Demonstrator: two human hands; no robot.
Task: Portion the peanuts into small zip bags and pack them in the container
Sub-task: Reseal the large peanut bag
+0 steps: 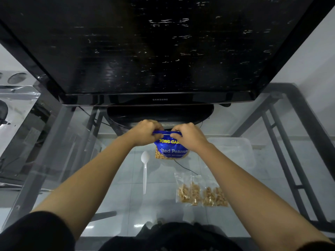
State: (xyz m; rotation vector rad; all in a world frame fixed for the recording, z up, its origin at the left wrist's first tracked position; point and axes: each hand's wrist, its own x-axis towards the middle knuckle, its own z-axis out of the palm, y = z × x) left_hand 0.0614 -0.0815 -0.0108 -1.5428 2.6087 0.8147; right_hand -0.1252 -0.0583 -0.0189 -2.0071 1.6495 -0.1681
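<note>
Head view looks down on a glass table (112, 196), where the left hand (145, 132) and right hand (188, 136) both pinch the top edge of a blue peanut bag (169, 150) — fingers curled tight on it, the bag upright before a black television (159, 51). A white plastic spoon (144, 171) lies just left of it. Two filled zip bags (201, 193) lie side by side nearer the person — a clear container (235, 151) sits to the right.

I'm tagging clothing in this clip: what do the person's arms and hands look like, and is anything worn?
Black sleeves cover the upper arms only: the left sleeve and the right sleeve. The forearms are bare. The left hand and right hand have no gloves, and no watch, ring or bracelet shows.
</note>
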